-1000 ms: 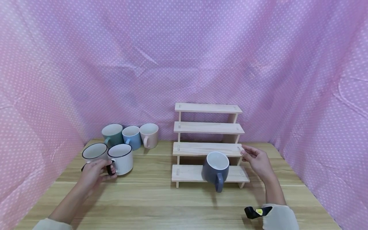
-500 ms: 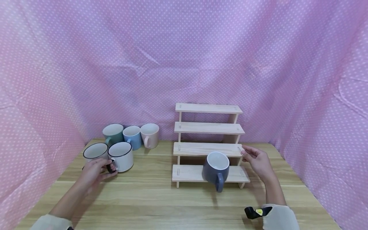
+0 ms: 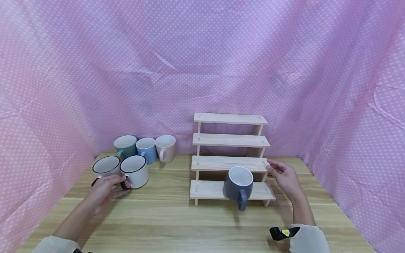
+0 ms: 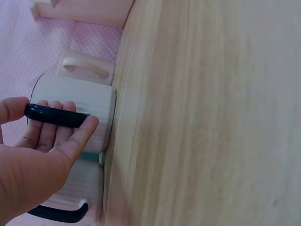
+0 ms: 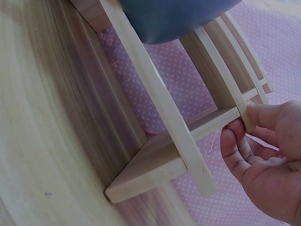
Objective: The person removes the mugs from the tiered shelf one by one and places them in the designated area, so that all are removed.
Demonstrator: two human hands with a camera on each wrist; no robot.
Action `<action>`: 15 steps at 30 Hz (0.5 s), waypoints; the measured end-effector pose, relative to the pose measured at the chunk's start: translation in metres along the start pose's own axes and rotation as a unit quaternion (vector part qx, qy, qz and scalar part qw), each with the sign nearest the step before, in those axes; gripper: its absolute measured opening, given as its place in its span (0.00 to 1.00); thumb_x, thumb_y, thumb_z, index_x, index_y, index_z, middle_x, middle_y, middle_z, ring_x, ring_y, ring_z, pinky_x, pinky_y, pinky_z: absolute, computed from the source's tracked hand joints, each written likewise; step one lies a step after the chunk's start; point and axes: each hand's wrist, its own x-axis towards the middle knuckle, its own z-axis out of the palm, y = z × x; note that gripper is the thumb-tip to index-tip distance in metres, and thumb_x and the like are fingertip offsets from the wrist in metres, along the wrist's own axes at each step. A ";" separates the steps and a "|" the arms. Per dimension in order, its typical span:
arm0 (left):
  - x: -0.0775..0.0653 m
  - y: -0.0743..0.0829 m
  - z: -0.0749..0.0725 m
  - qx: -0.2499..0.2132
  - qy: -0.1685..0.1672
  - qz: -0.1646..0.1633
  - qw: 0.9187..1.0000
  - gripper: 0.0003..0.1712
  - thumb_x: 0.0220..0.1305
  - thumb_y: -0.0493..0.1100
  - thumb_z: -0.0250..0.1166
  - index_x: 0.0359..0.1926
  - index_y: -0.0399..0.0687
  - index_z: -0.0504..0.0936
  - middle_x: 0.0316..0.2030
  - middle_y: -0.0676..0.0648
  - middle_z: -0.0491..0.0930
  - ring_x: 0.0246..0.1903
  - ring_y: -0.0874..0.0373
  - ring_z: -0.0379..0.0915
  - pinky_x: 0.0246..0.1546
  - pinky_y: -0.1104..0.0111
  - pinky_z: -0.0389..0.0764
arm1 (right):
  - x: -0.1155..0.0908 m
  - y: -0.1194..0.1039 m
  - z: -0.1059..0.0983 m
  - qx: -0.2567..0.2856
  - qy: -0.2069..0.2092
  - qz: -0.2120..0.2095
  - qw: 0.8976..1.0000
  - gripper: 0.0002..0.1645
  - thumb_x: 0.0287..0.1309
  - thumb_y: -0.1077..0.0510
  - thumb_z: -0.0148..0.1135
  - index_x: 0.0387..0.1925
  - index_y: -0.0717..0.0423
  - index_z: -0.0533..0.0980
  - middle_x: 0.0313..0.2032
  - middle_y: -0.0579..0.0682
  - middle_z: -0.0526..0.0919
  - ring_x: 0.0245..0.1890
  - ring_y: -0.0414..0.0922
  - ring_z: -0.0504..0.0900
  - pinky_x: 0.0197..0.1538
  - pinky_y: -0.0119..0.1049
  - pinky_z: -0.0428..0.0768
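My left hand [image 3: 105, 189] holds a white ribbed mug [image 3: 138, 175] with a dark rim by its black handle [image 4: 56, 116]; in the left wrist view the fingers reach behind that handle. A second white mug [image 3: 107, 166] with a dark rim stands just left of it, partly hidden by the hand. On the right, my right hand [image 3: 284, 177] pinches the end of the second-lowest board of a stepped wooden shelf [image 3: 215, 164] between thumb and fingers. A dark grey mug [image 3: 234, 188] sits on the lowest board, its handle toward me.
Behind the white mugs stand a green mug [image 3: 128, 149], a blue mug [image 3: 148, 153] and a pale pink mug [image 3: 166, 149]. Pink dotted cloth [image 3: 202, 63] hangs behind and at both sides of the wooden table [image 3: 171, 225].
My left hand and the white mug have shifted slightly toward the back of the table. The right hand stays on the shelf, and the grey mug has not moved.
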 end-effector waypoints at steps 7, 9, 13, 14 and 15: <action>0.001 0.003 -0.001 0.027 -0.005 -0.006 1.000 0.15 0.78 0.38 0.54 0.42 0.29 0.82 0.38 0.44 0.83 0.44 0.55 0.82 0.54 0.56 0.84 | 0.000 0.001 0.000 0.000 -0.002 0.000 1.000 0.27 0.74 0.60 0.59 0.66 0.74 0.69 0.56 0.72 0.79 0.38 0.30 0.82 0.45 0.29 0.85; 0.001 0.005 -0.001 0.076 0.012 -0.004 0.997 0.15 0.77 0.38 0.56 0.43 0.28 0.82 0.40 0.44 0.83 0.42 0.58 0.82 0.52 0.59 0.85 | 0.000 0.000 0.000 0.001 -0.003 -0.001 1.000 0.27 0.74 0.60 0.59 0.66 0.75 0.69 0.55 0.71 0.79 0.38 0.30 0.83 0.45 0.29 0.85; -0.002 0.013 0.004 0.260 0.070 0.025 0.963 0.17 0.75 0.43 0.61 0.44 0.28 0.82 0.40 0.43 0.84 0.36 0.60 0.82 0.40 0.66 0.87 | 0.000 0.000 0.000 0.004 -0.003 -0.001 1.000 0.27 0.74 0.60 0.59 0.66 0.75 0.70 0.55 0.72 0.79 0.38 0.30 0.83 0.44 0.28 0.85; -0.003 0.016 0.006 0.310 0.088 0.038 0.946 0.17 0.74 0.44 0.62 0.43 0.30 0.82 0.39 0.43 0.84 0.34 0.60 0.81 0.36 0.67 0.86 | 0.000 -0.001 0.000 0.004 -0.003 -0.001 1.000 0.27 0.74 0.60 0.59 0.66 0.75 0.70 0.55 0.72 0.79 0.38 0.30 0.83 0.44 0.28 0.85; -0.004 0.019 0.008 0.350 0.107 0.054 0.929 0.17 0.73 0.46 0.63 0.44 0.31 0.82 0.37 0.43 0.84 0.33 0.59 0.80 0.33 0.69 0.84 | 0.000 -0.001 0.000 0.005 -0.004 -0.001 1.000 0.27 0.74 0.60 0.59 0.66 0.75 0.69 0.55 0.72 0.78 0.38 0.29 0.82 0.44 0.27 0.85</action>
